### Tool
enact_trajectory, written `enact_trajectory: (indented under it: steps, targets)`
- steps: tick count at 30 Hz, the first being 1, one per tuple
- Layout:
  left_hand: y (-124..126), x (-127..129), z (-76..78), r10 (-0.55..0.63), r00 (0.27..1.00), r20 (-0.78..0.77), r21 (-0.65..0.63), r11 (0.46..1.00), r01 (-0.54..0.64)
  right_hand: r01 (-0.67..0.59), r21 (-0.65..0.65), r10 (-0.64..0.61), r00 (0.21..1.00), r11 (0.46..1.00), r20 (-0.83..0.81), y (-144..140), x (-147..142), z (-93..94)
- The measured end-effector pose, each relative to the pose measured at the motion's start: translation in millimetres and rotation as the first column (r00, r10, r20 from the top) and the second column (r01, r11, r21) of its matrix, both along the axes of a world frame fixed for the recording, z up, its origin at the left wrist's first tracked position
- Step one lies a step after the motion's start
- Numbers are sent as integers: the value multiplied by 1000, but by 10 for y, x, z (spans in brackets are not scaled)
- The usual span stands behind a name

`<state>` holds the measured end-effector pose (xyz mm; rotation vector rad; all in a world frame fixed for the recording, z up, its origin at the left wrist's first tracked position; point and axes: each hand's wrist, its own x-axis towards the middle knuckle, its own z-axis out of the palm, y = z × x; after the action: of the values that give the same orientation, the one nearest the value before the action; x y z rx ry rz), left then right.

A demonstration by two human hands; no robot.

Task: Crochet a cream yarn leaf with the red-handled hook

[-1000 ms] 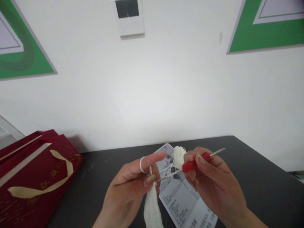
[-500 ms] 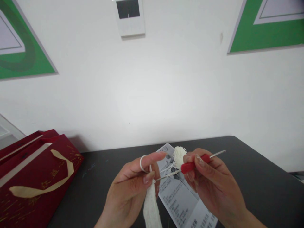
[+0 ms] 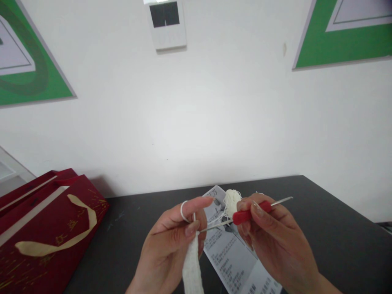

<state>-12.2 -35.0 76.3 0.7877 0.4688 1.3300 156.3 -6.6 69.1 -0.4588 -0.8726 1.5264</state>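
My left hand pinches the top of a white crocheted strip between thumb and fingers, with white yarn looped around the raised index finger. In my right hand is a crochet hook with a red handle; its metal tip points left into the top edge of the strip. A small ball of white yarn lies on the table just behind the hook, and thin strands run from it toward my left hand.
A printed paper sheet lies on the black table under my hands. A dark red gift bag with a gold ribbon lies at the left. A white wall with green-framed pictures stands behind.
The hook has slid a little to the left toward the strip, and both hands have shifted slightly. The strip hangs a bit further left.
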Motion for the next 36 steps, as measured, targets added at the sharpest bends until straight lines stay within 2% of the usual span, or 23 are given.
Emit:
enact_trajectory:
  steps: [15, 26, 29, 33, 36]
  targets:
    - [3, -3, 1, 27, 999, -20, -20, 999, -27, -2, -2, 2, 999, 1000, 41, -25, 16, -6]
    - [22, -9, 15, 1, 999, -53, -39, 999, -3, 9, 76, -17, 994, 997, 107, -15, 76, -10]
    - [43, -2, 16, -27, 996, -84, -2, 1000, 27, 63, 143, -85, 985, 988, 148, -29, 98, -42]
    - [84, 2, -4, 33, 988, -150, 29, 999, -29, 145, 293, -216, 950, 945, 228, -75, 106, -125]
    - [110, 12, -11, 22, 986, -163, -6, 1000, -23, 142, 324, -228, 943, 935, 243, -65, 87, -162]
